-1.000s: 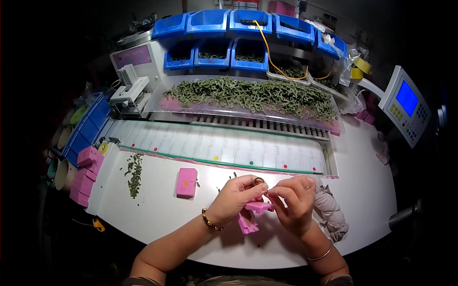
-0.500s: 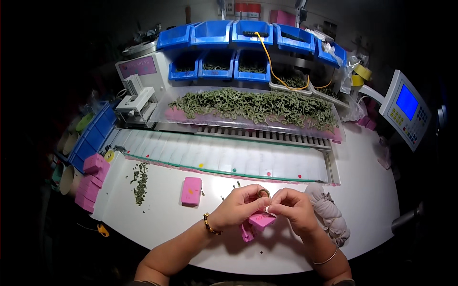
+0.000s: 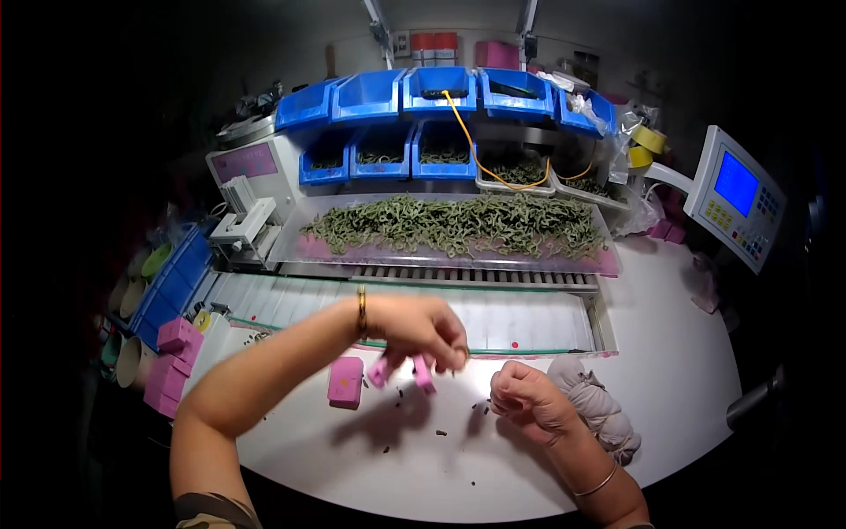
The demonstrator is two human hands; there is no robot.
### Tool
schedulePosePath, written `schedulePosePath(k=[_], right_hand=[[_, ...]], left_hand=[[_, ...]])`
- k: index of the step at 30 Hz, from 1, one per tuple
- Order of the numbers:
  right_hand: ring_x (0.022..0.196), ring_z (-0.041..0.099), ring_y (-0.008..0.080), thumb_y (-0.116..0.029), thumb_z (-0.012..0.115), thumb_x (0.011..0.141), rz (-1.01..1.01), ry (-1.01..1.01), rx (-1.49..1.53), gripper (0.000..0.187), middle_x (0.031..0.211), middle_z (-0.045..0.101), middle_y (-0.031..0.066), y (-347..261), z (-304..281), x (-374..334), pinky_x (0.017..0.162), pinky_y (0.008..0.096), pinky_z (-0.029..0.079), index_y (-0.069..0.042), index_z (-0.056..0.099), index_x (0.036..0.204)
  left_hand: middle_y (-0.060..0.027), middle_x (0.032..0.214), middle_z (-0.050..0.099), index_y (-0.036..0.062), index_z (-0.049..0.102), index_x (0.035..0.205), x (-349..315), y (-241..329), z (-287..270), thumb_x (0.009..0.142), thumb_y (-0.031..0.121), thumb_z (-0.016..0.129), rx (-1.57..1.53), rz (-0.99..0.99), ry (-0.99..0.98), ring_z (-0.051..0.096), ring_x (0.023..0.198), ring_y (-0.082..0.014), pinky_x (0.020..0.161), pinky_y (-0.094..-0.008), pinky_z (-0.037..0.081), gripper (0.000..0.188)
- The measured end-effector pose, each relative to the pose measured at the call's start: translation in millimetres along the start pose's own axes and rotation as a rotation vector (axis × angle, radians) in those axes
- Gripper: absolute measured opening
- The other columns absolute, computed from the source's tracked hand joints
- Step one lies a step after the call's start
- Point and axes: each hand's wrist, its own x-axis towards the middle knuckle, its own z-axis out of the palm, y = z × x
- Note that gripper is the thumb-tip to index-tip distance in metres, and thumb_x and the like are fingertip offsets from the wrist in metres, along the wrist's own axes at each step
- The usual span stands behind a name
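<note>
My left hand (image 3: 412,324) is raised above the front of the white conveyor strip and the table, its arm reaching across. Its curled fingers hold a pink block-like piece (image 3: 424,377), of which parts show below the palm. Between its thumb and fingertip is a small brownish ring-shaped bit (image 3: 463,354). My right hand (image 3: 532,404) is closed low over the table, beside a grey knotted cloth (image 3: 592,401); whatever its fingers pinch is hidden. A pink box (image 3: 345,382) lies on the table left of and below my left hand.
Behind the conveyor, a clear tray (image 3: 295,257) holds a heap of green curled dried plant pieces (image 3: 449,225). Blue bins (image 3: 368,93) are racked above it. A control panel with a blue screen (image 3: 737,183) stands right. Dark crumbs (image 3: 441,433) dot the white table; pink blocks (image 3: 166,383) stack left.
My hands have parted. The left has swung up and left with the pink piece and ring-shaped bit; the right has stayed near the cloth, curling in. The view has shifted slightly.
</note>
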Motion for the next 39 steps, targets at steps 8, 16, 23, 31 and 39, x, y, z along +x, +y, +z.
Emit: schedulePosePath(k=[8, 16, 23, 31, 39], right_hand=[[0.071, 0.053, 0.005, -0.01, 0.074, 0.084, -0.044, 0.225, -0.533, 0.013, 0.082, 0.064, 0.0006, 5, 17, 0, 0.062, 0.0205, 0.042, -0.006, 0.062, 0.086], [0.08, 0.06, 0.023, -0.002, 0.072, 0.073, -0.606, 0.342, -1.426, 0.029, 0.101, 0.059, 0.0108, 6, 17, 0, 0.07, 0.0298, 0.049, -0.003, 0.06, 0.099], [0.11, 0.054, 0.0318, -0.005, 0.076, 0.069, -0.813, -0.127, -1.491, 0.047, 0.116, 0.057, 0.0123, -5, 48, -12, 0.093, 0.0397, 0.045, -0.007, 0.058, 0.112], [0.102, 0.063, 0.0284, 0.008, 0.065, 0.07, -0.754, 0.024, -1.521, 0.036, 0.111, 0.067, 0.0092, 12, 39, -24, 0.088, 0.036, 0.051, -0.006, 0.066, 0.103], [0.091, 0.066, 0.0275, 0.001, 0.064, 0.074, -1.004, 0.058, -1.855, 0.034, 0.112, 0.069, 0.0104, 30, 55, -39, 0.077, 0.0339, 0.056, -0.006, 0.069, 0.107]], left_hand=[[-0.0019, 0.078, 0.063, 0.0068, 0.065, 0.091, 35, 42, -38, 0.089, 0.026, 0.067, -0.677, 0.291, 0.634, 0.055, 0.057, -0.0101, 0.047, -0.0355, 0.059, 0.019], [-0.0089, 0.099, 0.066, -0.0002, 0.054, 0.127, 36, -10, 72, 0.095, 0.028, 0.061, -0.97, 0.243, 0.6, 0.064, 0.078, -0.0157, 0.07, -0.0285, 0.054, 0.043], [-0.0041, 0.084, 0.062, 0.008, 0.056, 0.111, 21, -57, 109, 0.097, 0.026, 0.057, -1.36, 0.212, 0.727, 0.06, 0.07, -0.013, 0.061, -0.026, 0.051, 0.023], [-0.0025, 0.096, 0.061, 0.0065, 0.058, 0.113, 17, -35, 157, 0.1, 0.044, 0.049, -1.493, 0.332, 0.646, 0.061, 0.083, -0.0119, 0.074, -0.0268, 0.053, 0.041], [-0.0101, 0.12, 0.056, 0.0057, 0.047, 0.129, 11, -41, 155, 0.099, 0.056, 0.036, -1.44, 0.321, 0.539, 0.059, 0.106, -0.0206, 0.094, -0.0382, 0.051, 0.06]])
